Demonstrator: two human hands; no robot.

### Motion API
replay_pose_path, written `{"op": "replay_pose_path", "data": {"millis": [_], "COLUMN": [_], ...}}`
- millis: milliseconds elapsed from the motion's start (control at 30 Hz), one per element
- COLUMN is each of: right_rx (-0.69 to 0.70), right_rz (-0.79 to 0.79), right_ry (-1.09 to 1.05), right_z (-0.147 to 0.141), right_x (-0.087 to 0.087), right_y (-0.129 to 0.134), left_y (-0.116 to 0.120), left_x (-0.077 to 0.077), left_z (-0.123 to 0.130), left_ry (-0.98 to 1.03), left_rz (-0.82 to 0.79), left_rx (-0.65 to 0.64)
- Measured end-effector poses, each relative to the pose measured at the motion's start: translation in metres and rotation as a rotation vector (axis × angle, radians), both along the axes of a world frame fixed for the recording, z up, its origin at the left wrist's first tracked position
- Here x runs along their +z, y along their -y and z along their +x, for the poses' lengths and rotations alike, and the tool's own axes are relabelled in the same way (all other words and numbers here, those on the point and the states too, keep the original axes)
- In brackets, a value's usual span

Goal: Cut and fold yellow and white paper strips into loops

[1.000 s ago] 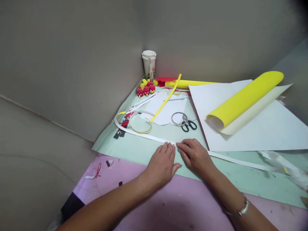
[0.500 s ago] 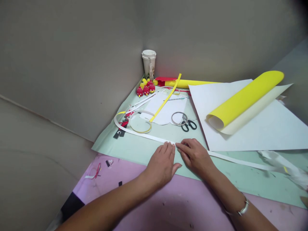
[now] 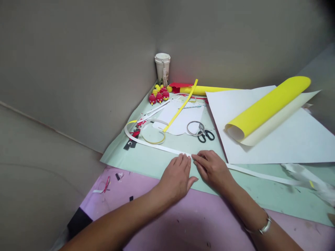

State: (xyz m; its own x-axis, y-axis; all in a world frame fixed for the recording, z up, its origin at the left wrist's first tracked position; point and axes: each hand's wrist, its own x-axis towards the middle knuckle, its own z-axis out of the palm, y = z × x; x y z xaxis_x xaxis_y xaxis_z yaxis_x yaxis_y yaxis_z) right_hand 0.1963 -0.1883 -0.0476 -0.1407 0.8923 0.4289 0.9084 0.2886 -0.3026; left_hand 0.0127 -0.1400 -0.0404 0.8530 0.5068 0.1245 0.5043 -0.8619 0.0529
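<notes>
A long white paper strip (image 3: 159, 147) runs across the green sheet, curling back at its left end, where a yellow side shows. My left hand (image 3: 177, 176) lies on the strip with its fingertips pressing it down and its thumb apart. Just to the right, my right hand (image 3: 211, 169) has thumb and fingers drawn together at the strip; the fingertips partly cover it. The strip comes out again beyond my right hand. Black-handled scissors (image 3: 206, 136) and a grey ring (image 3: 193, 128) lie behind the hands.
A yellow roll (image 3: 267, 109) rests on a large white sheet (image 3: 282, 146) at the right. Further back are a yellow strip (image 3: 181, 106), small red and yellow ornaments (image 3: 159, 97) and a white cup (image 3: 162, 69). Scraps lie at the left on the pink surface (image 3: 146, 184).
</notes>
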Motion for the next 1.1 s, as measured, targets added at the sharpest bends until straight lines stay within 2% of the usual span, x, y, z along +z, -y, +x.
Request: {"op": "replay_pose_path", "data": {"millis": [1100], "right_rx": [0.008], "right_rz": [0.029], "right_ry": [0.008], "right_z": [0.0008], "right_x": [-0.0025], "right_y": [0.0002], "left_y": [0.0008], "left_x": [-0.0011], "left_z": [0.0002], "left_ry": [0.010], "left_rz": [0.008], "left_rx": [0.002]}}
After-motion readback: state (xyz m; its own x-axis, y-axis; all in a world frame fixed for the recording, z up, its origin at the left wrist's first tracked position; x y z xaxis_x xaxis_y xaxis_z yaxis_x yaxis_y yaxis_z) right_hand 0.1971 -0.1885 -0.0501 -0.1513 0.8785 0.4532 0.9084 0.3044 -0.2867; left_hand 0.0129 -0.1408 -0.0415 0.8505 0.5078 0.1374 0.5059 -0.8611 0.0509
